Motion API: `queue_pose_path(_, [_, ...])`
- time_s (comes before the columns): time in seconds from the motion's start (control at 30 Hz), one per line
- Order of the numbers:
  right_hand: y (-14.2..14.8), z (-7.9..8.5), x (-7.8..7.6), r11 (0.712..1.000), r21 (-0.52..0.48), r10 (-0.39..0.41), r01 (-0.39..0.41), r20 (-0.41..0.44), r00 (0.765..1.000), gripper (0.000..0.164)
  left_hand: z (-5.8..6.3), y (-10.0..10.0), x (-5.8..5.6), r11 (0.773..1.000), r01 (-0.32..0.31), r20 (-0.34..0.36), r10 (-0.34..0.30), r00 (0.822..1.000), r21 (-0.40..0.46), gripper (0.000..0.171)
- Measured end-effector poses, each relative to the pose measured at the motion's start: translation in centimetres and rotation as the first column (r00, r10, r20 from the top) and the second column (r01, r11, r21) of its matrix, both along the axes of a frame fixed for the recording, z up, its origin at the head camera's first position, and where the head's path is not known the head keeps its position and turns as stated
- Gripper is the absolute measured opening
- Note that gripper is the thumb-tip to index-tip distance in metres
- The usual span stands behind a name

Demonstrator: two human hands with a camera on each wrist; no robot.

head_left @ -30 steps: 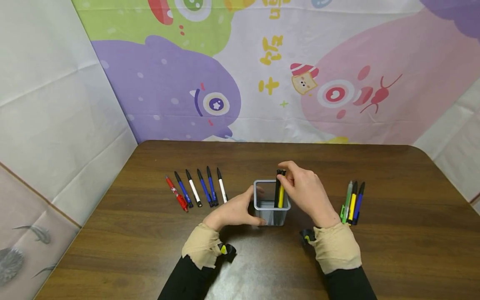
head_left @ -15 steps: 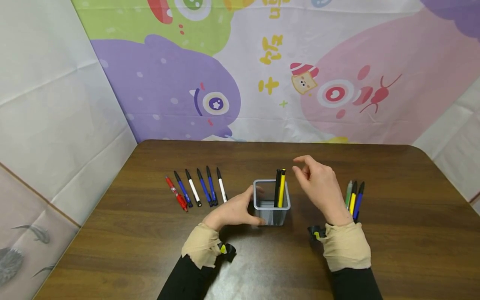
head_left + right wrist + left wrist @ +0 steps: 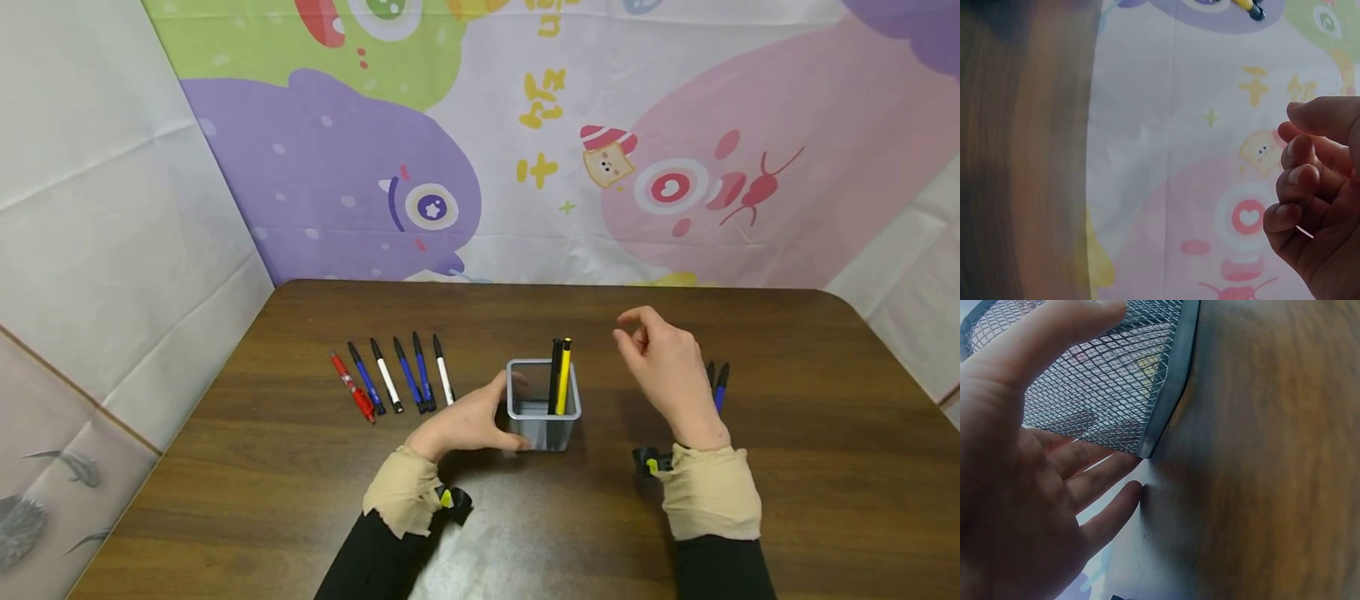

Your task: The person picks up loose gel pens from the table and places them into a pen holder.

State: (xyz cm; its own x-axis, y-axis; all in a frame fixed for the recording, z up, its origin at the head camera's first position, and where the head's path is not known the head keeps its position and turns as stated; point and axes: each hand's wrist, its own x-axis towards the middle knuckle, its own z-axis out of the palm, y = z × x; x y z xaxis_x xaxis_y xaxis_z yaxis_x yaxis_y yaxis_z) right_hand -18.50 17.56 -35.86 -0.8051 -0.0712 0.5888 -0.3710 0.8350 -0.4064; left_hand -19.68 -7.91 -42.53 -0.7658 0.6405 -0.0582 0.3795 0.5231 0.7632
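Note:
My left hand grips a grey mesh pen holder, thumb at its near side and fingers round its left and back. In the left wrist view the thumb lies along the mesh wall, and the other fingers spread beyond it. A black pen and a yellow pen stand upright inside, at the holder's right side. Right of the holder, my right hand hovers over the table with loosely curled fingers and nothing between them. Partly hidden behind it lies a blue pen with a dark pen tip beside it.
Left of the holder, several pens lie in a row: a red pen at the far left, then blue and white ones, ending with a white pen. A cartoon-printed cloth hangs behind the brown table.
My right hand has let go of the yellow and black pens in the holder and moved right, now covering part of the pens on that side. The left hand and holder stay put.

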Motion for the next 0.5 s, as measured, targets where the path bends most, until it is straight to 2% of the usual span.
queue_pose_path(0.37, [1.3, 0.2, 0.3, 0.999, 0.009, -0.05, 0.05, 0.001, 0.999, 0.008, 0.2, 0.0, 0.1, 1.0, -0.003, 0.009, 0.003, 1.0, -0.001, 0.076])
queue_pose_path(0.5, [1.8, 0.4, 0.6, 0.997, 0.015, -0.079, 0.078, 0.027, 0.997, 0.009, 0.2, 0.0, 0.1, 1.0, -0.005, 0.016, 0.005, 1.0, -0.001, 0.076])
